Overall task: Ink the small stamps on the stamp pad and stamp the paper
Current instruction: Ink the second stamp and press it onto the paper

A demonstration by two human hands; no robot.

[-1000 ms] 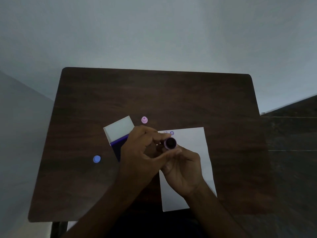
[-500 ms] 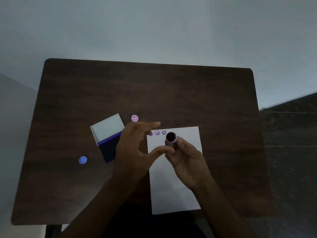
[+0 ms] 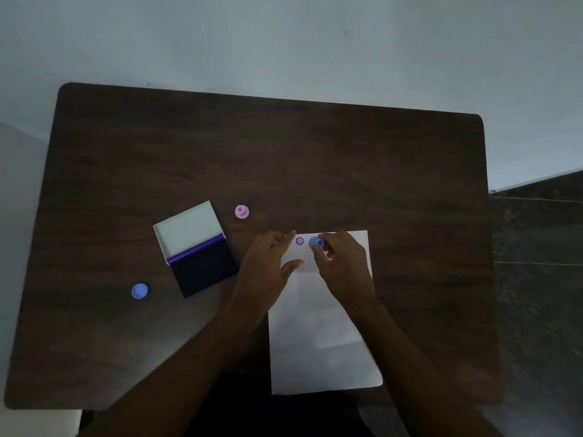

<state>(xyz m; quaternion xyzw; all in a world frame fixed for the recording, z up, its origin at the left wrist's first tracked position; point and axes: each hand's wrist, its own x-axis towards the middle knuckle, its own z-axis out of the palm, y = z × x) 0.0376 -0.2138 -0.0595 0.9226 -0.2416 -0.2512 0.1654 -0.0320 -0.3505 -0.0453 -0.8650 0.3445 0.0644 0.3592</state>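
A white sheet of paper (image 3: 325,335) lies on the dark wooden table. My right hand (image 3: 342,263) pinches a small blue stamp (image 3: 315,242) and holds it down on the paper's top edge. A purple stamped mark (image 3: 299,241) shows just left of it. My left hand (image 3: 268,263) rests on the paper's top left corner with fingers spread. The open stamp pad (image 3: 202,269), its white lid (image 3: 187,230) folded back, sits left of my hands.
A pink stamp (image 3: 242,211) stands behind the pad's right corner. A blue stamp (image 3: 139,291) lies to the pad's left. The table edge (image 3: 271,97) runs along the far side against a pale wall; a dark ledge (image 3: 536,222) is at right.
My right hand has turned the stamp face down and brought it onto the paper's top edge. My left hand let go of it and spread onto the paper's corner.
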